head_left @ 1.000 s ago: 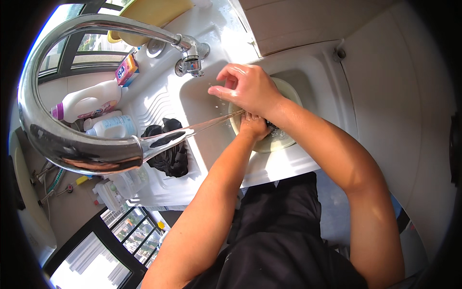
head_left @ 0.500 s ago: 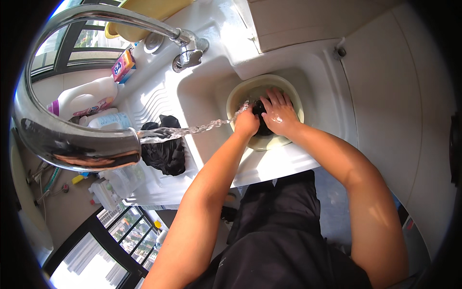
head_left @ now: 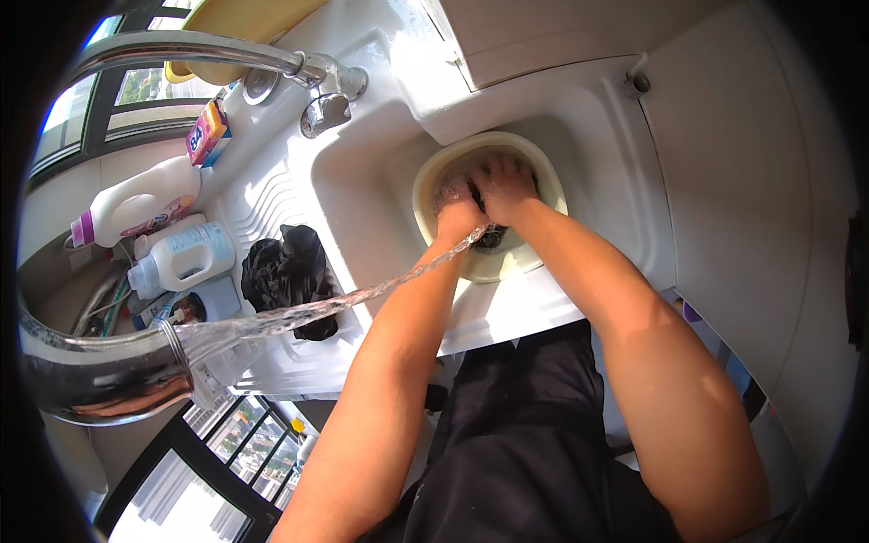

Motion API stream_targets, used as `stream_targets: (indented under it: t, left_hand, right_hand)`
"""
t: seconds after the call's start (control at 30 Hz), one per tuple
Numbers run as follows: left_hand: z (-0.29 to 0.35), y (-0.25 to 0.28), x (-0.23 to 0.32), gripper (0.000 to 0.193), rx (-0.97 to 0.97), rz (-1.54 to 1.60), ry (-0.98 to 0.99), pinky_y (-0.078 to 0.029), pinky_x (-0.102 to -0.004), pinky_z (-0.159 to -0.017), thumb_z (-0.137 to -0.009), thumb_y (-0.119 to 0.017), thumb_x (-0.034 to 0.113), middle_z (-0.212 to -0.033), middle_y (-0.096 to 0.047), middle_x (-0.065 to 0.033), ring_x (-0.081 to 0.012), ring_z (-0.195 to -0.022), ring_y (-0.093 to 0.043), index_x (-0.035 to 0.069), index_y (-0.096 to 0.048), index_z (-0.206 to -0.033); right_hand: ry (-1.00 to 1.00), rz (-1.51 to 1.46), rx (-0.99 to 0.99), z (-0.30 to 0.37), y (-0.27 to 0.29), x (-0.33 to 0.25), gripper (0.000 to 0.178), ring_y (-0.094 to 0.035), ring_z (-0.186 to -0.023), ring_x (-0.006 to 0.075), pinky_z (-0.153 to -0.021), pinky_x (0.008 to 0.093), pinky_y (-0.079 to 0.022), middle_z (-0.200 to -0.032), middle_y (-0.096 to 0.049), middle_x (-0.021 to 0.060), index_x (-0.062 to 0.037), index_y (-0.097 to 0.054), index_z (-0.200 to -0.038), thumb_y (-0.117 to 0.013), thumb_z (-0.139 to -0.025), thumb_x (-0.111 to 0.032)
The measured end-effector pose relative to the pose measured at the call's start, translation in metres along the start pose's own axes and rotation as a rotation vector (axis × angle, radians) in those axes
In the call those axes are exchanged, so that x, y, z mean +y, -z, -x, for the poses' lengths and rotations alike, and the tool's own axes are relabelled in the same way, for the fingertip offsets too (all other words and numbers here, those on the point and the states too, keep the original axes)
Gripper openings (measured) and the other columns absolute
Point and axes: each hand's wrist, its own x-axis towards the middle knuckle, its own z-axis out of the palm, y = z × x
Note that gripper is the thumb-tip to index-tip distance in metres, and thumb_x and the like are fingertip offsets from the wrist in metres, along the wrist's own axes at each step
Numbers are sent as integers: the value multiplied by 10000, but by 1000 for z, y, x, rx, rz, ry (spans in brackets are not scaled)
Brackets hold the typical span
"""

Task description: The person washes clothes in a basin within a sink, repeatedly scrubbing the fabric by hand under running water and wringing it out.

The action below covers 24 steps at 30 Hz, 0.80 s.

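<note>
A cream plastic basin point(head_left: 422, 201) of water stands in the white sink, with a wet black cloth point(head_left: 490, 238) in it. Both my hands are down in this water. My left hand point(head_left: 459, 210) is closed on the cloth at the basin's left side, its fingertips blurred by splashing. Beside it, my right hand point(head_left: 504, 188) has its fingers bent over the cloth, partly under the surface. From the chrome faucet spout point(head_left: 109, 376) a water stream point(head_left: 362, 294) runs across to the basin, passing over my left forearm and landing by my wrists.
Another black cloth point(head_left: 290, 271) lies bunched on the ribbed washboard left of the sink bowl point(head_left: 348, 190). Farther left are a white jug with a purple cap point(head_left: 145, 199), a bottle with a pale blue label point(head_left: 186, 258) and a small box point(head_left: 208, 133). The faucet base point(head_left: 328, 95) rises behind.
My right hand has gone from lying spread on the cloth to bent fingers lower in the water. The view has shifted, so the spout and stream appear farther left and lower.
</note>
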Motion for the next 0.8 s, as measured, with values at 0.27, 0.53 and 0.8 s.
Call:
stream_targets:
  t: [0.27,0.53,0.8]
  left_hand:
    - [2,52,1,490,42,48,-117,-560,-479,-937,-791,-858,241,-1117,-765,-209,-406,-1096,-717,46,-658,-1193]
    - [45,45,-16,342,118,-219,-347,-557,-490,-911,-808,-828,199,-1157,-698,-145,-384,-1102,-664,115,-664,-1097]
    - [38,-7,-3,834,143,-292,-279,-248,-571,-1275,-871,-758,335,-1667,-285,-255,-489,-1553,-242,96,-380,-1575]
  right_hand:
    - [33,-228,-169,-20,16,44,514,-661,-1249,371,-1031,463,-552,-1417,-656,145,-166,-644,-1377,-687,-873,-69]
    - [220,-208,125,60,19,43,379,-638,-1195,358,-999,482,-550,-1173,-679,125,-93,-671,-1224,-701,-847,-126]
    - [115,-113,398,40,-51,22,772,-287,-1587,432,-1307,567,-209,-1684,-345,278,-20,-401,-1619,-664,-959,-322]
